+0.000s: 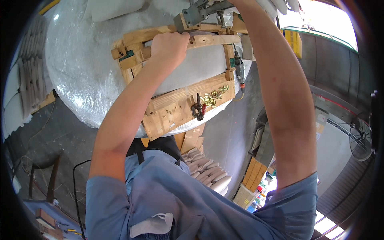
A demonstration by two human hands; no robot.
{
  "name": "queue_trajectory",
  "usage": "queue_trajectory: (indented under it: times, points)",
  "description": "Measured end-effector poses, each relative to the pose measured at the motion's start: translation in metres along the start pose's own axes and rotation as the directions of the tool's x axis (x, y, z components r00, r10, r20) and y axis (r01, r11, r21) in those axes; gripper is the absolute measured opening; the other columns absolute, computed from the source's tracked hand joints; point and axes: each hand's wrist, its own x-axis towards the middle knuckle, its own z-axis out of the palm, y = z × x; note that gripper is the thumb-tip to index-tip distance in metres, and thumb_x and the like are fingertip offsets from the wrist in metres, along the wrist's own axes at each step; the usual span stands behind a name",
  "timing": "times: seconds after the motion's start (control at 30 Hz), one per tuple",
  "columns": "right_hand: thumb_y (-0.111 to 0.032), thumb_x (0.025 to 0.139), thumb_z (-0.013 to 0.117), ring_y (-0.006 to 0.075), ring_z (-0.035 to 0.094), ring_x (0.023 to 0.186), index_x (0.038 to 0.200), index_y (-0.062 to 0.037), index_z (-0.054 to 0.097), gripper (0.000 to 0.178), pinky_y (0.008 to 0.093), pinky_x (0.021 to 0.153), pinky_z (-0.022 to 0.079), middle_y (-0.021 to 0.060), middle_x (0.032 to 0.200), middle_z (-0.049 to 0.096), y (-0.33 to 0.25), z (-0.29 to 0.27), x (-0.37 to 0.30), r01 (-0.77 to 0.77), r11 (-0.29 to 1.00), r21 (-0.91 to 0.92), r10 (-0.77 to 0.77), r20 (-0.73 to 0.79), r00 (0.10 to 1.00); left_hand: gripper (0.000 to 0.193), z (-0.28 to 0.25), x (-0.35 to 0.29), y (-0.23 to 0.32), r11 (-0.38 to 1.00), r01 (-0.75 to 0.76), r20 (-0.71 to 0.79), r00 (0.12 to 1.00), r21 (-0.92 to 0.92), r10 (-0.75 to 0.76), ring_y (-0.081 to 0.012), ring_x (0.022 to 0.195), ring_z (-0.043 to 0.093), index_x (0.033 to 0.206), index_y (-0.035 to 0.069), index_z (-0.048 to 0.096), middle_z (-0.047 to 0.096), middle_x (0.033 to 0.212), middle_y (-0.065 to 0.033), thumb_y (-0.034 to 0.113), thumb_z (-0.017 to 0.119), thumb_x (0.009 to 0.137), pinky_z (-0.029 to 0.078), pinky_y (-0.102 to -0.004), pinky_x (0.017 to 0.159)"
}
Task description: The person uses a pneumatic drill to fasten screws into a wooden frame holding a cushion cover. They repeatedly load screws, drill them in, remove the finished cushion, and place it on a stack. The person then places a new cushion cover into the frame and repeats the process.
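My left hand (170, 48) is closed over a curved wooden strip (214, 40), which shows on both sides of the fist. The strip lies across the upper part of a wooden jig (168, 116) with blocks along its sides. Only a little of my right hand (242, 2) shows at the upper edge; its fingers are out of sight. Beside it a grey metal clamp-like device (196, 15) reaches left to a wooden block (186, 25). On the jig's near board stand a small toggle clamp (198, 107) with a red grip and a pile of brass-coloured fittings (215, 96).
A grey power tool (239, 66) hangs at the jig's right side. Clear plastic film (76, 80) wraps the rounded support below. Several pale padded pieces (210, 172) are stacked by my body, others (32, 80) at far left. A fan (361, 136) stands at right.
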Motion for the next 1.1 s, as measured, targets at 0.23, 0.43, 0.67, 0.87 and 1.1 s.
queue_trajectory:
  times: [0.23,0.43,0.67,0.87,1.1]
  points:
    - [-0.030,0.097,0.068,0.0223,0.073,0.069,0.104,-0.0013,0.077,0.031,0.0375,0.063,0.058,0.0128,0.081,0.074,-0.007,0.075,0.034,-0.155,0.885,0.439,0.120,0.107,0.987,0.018,0.004,0.000,-0.007,0.999,-0.009,-0.119,0.993,-0.039,0.005,-0.0297,0.092,0.079,0.112,0.009,0.071,0.079,0.094,-0.0105,0.018,0.068,0.096,0.063,-0.0451,0.074]
    - [-0.031,0.099,0.068,0.0211,0.066,0.063,0.111,0.0015,0.074,0.036,0.0373,0.056,0.053,0.0099,0.086,0.074,0.029,0.102,0.046,-0.270,0.760,0.591,0.205,0.177,0.963,0.017,0.005,0.005,-0.004,0.997,-0.054,-0.098,0.994,-0.053,0.048,-0.0285,0.088,0.080,0.110,0.008,0.071,0.079,0.094,-0.0101,0.014,0.067,0.094,0.063,-0.0429,0.070]
    - [-0.036,0.099,0.066,0.0241,0.067,0.072,0.111,0.0053,0.075,0.044,0.0406,0.066,0.052,0.0145,0.090,0.075,-0.003,0.098,0.043,-0.338,0.807,0.484,0.261,0.220,0.940,0.021,0.008,0.003,-0.010,0.997,-0.013,-0.086,0.996,-0.078,0.007,-0.0303,0.087,0.079,0.114,0.008,0.068,0.078,0.092,-0.0103,0.016,0.065,0.095,0.063,-0.0440,0.069]
    - [-0.039,0.100,0.061,0.0431,0.072,0.094,0.102,0.0020,0.075,0.043,0.0519,0.086,0.054,0.0251,0.095,0.075,0.037,0.149,0.054,-0.170,0.979,-0.115,0.199,0.323,0.925,0.019,0.008,0.004,-0.008,0.994,-0.015,-0.040,0.999,-0.107,0.010,-0.0288,0.090,0.079,0.113,0.007,0.070,0.079,0.094,-0.0096,0.015,0.065,0.096,0.063,-0.0432,0.073]
    - [-0.036,0.100,0.057,0.0291,0.066,0.054,0.080,0.0015,0.068,0.044,0.0446,0.061,0.053,0.0162,0.062,0.065,0.036,0.139,0.046,-0.127,0.992,0.003,0.121,0.282,0.952,0.026,0.009,0.015,-0.007,0.997,-0.036,0.020,0.999,-0.067,0.038,-0.0303,0.089,0.078,0.120,0.008,0.067,0.078,0.099,-0.0095,0.018,0.067,0.096,0.063,-0.0470,0.073]
